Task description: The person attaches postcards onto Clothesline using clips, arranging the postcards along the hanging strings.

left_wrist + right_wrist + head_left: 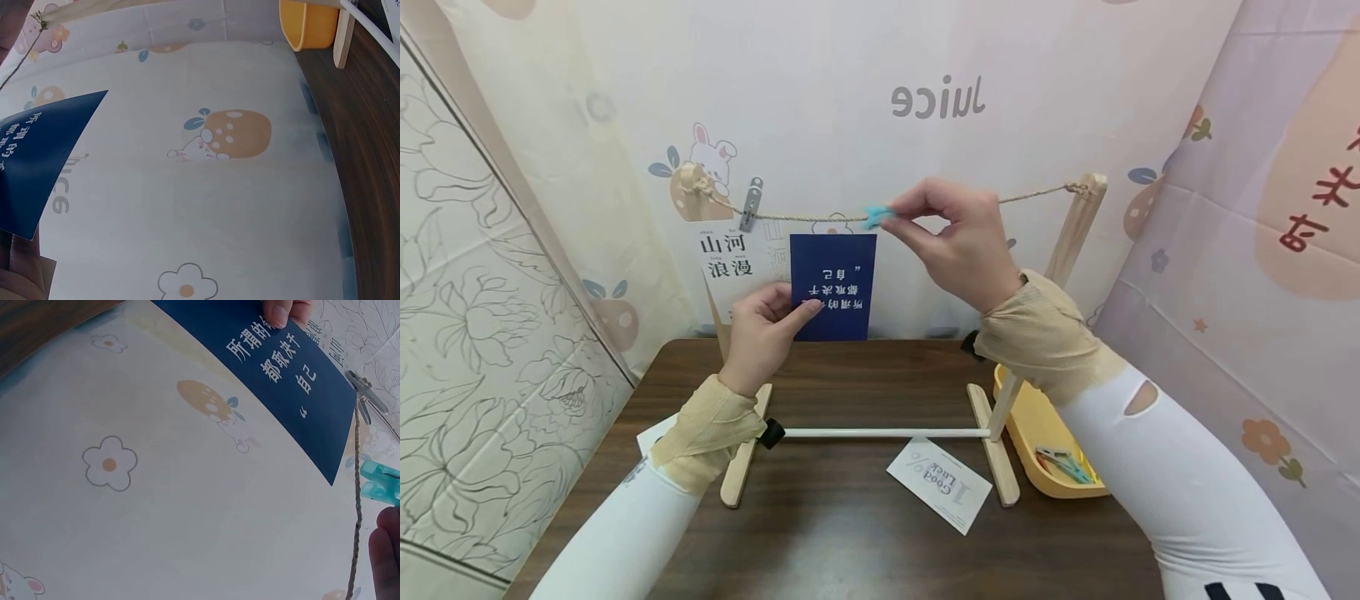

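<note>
My left hand [763,329] pinches a dark blue card [842,258] with white characters by its left side, thumb in front. The card's top edge lies just below a twine line [805,218]. Between thumb and fingers my right hand [958,237] holds a light blue clothespin [874,217] at the twine, above the card's right corner. In the right wrist view the clothespin [380,482] is beside the twine and apart from the card [281,375]. A grey clip [751,204] fastens a white card [718,271] with black characters at the line's left end.
The twine is tied to a wooden stand, whose right post [1078,221] leans beside my right forearm. A white crossbar [880,432] joins its feet. A white "Good Luck" card [942,483] lies on the brown table [850,550]. A yellow basket [1037,467] at right holds several clothespins.
</note>
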`<move>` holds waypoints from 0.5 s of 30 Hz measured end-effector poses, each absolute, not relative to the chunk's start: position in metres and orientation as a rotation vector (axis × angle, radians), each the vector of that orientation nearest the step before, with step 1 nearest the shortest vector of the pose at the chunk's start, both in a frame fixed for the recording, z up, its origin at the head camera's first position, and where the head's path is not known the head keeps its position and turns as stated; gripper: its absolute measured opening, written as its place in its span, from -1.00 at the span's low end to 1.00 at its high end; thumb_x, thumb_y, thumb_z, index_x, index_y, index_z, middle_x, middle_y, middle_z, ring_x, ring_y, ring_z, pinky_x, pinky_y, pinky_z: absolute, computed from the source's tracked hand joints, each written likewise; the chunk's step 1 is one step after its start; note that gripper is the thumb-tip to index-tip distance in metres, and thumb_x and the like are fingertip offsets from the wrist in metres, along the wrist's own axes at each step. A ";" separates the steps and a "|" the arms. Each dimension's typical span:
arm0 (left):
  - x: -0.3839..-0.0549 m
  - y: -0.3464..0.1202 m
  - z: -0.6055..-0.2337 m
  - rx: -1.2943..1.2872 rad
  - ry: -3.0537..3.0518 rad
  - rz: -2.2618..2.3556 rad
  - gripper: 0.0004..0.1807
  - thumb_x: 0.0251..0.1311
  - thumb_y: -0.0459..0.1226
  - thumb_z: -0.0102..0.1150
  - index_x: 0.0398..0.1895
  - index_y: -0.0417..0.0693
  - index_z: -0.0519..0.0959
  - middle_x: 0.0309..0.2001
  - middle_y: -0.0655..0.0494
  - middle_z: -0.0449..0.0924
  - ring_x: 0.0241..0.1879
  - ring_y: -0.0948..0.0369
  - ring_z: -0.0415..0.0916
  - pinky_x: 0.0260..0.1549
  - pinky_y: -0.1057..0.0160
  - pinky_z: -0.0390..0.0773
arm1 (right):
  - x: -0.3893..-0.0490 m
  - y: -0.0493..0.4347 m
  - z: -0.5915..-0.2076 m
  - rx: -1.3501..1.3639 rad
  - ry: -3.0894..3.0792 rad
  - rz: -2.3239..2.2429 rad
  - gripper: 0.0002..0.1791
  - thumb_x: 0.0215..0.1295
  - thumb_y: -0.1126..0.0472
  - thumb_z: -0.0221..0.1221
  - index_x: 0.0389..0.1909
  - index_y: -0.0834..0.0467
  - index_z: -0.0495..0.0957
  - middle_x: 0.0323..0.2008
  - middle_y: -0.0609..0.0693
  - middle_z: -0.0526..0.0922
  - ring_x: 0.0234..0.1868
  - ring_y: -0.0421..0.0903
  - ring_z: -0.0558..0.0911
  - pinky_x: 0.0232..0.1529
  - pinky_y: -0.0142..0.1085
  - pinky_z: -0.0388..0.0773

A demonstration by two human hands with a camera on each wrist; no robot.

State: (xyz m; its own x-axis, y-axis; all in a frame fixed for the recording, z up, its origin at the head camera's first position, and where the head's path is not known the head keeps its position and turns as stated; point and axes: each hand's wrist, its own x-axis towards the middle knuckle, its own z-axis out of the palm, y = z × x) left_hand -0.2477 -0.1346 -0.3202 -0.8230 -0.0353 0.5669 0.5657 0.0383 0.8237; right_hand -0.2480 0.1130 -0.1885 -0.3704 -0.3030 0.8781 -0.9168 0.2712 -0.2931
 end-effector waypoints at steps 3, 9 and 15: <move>-0.248 -0.133 -0.320 -0.532 -1.883 -1.842 -0.83 0.33 -0.49 0.42 -0.10 -0.48 0.70 -0.29 0.33 0.84 -0.26 0.41 0.79 -0.23 0.39 0.75 | -0.249 0.107 -0.186 1.095 -1.861 1.096 -0.92 0.26 0.48 0.48 -0.29 0.35 0.76 -0.27 0.18 0.87 -0.25 -0.12 0.84 -0.11 -0.43 0.73; -0.249 -0.131 -0.319 -0.532 -1.868 -1.861 -0.82 0.33 -0.51 0.41 -0.09 -0.50 0.69 -0.31 0.41 0.82 -0.27 0.41 0.79 -0.24 0.40 0.75 | -0.252 0.098 -0.178 1.051 -1.972 1.098 -0.94 0.35 0.42 0.45 -0.24 0.33 0.75 -0.25 0.15 0.88 -0.19 0.00 0.87 -0.05 -0.41 0.74; -0.249 -0.130 -0.318 -0.531 -1.872 -1.840 -0.83 0.33 -0.50 0.42 -0.09 -0.47 0.70 -0.32 0.39 0.82 -0.28 0.41 0.78 -0.24 0.40 0.74 | -0.256 0.092 -0.174 1.019 -2.083 1.097 -0.92 0.41 0.38 0.41 -0.15 0.32 0.76 -0.22 0.13 0.87 -0.18 -0.05 0.84 0.01 -0.38 0.72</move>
